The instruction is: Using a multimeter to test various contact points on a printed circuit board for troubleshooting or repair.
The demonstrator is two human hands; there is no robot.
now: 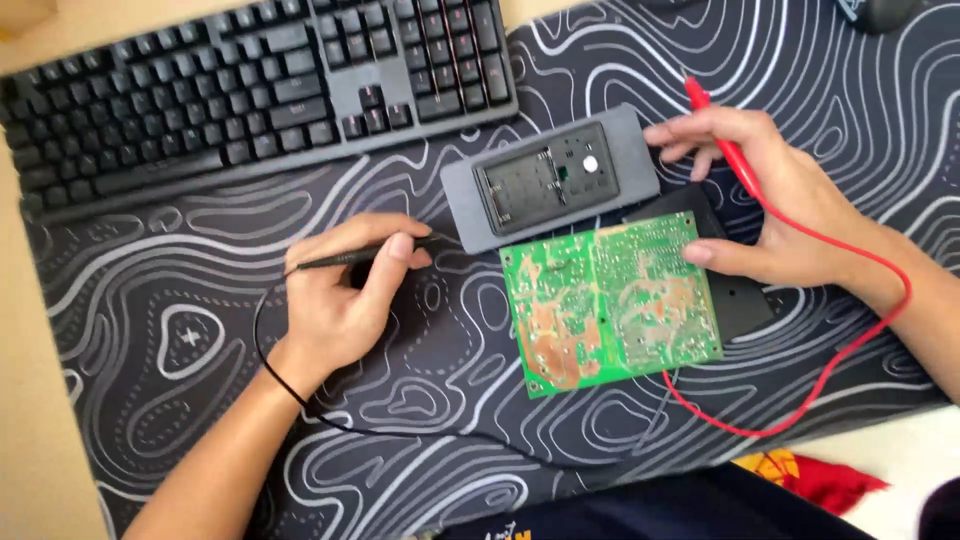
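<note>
My left hand (pixel 345 295) grips a black test probe (pixel 360 255) like a pen, its tip pointing right toward a grey rectangular device (pixel 630 150) with an open recess. My right hand (pixel 770 200) holds a red test probe (pixel 725 140) between its fingers, while its thumb presses on the right edge of a green circuit board (pixel 610 300). The board lies solder side up, partly over a black box (pixel 745 300). A red lead (pixel 840 350) loops from the red probe round below my right wrist. A black lead (pixel 400 430) runs under my left wrist.
A black keyboard (pixel 250 90) lies at the top left. Everything rests on a black desk mat (pixel 180 340) with white wavy lines. A dark object (pixel 885 12) sits at the top right corner. Red and yellow cloth (pixel 810 475) shows at the bottom right.
</note>
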